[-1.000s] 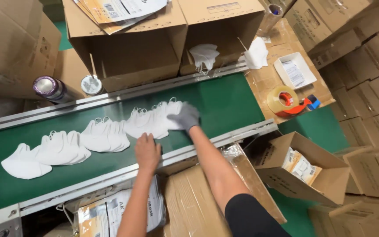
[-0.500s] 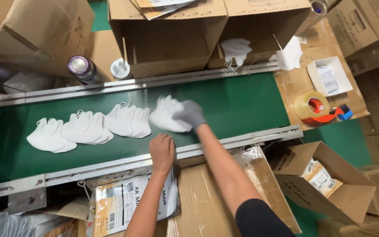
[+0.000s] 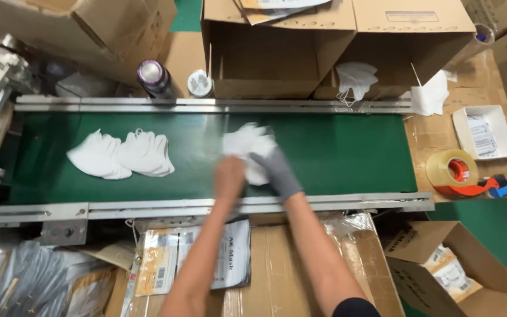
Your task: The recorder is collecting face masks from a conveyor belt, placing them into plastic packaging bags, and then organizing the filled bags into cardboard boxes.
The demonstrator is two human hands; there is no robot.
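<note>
A stack of white face masks (image 3: 246,142) lies mid-way along the green conveyor belt (image 3: 347,154). My bare left hand (image 3: 230,176) grips the stack's near left side. My right hand (image 3: 275,171), in a grey glove, holds its near right side, and part of the stack is hidden under both hands. Two more fanned piles of white masks (image 3: 97,156) (image 3: 146,154) lie further left on the belt, apart from my hands.
Open cardboard boxes (image 3: 277,53) stand behind the belt, with loose masks (image 3: 356,79) beside them and a purple-topped bottle (image 3: 151,76). A tape dispenser (image 3: 458,174) and small white tray (image 3: 484,132) sit right. Printed packets (image 3: 198,264) lie below; an open box (image 3: 462,276) stands lower right.
My left hand left the belt's front rail and joined my right hand on the mask stack. The other piles now lie further left of my hands.
</note>
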